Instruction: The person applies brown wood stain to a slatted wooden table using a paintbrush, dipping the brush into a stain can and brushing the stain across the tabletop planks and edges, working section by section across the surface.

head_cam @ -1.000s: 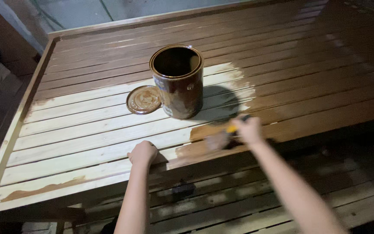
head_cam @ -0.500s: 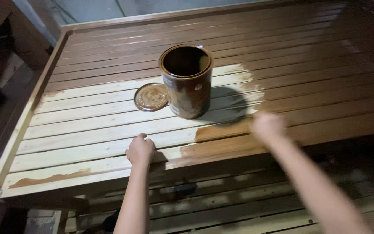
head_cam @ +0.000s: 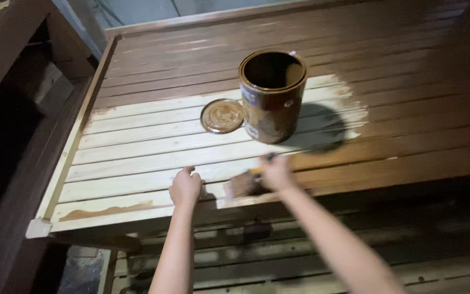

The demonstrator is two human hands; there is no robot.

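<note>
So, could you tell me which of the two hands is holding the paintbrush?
The right hand grips the brown-bristled paintbrush; the left hand rests empty on the slats.

A harsh light from the head's side brightens the pale slatted wooden tabletop (head_cam: pixel 137 158); the edges sink into darkness, and the right hand (head_cam: pixel 276 173) blurs.

We are seeing a slatted wooden tabletop (head_cam: pixel 137 158) showing pale, matt bare wood at nine o'clock and darker, slightly glossy stained wood at three; a metal can (head_cam: pixel 272 98), stain-smeared, is gleaming beside its round metal lid (head_cam: pixel 222 115).
</note>
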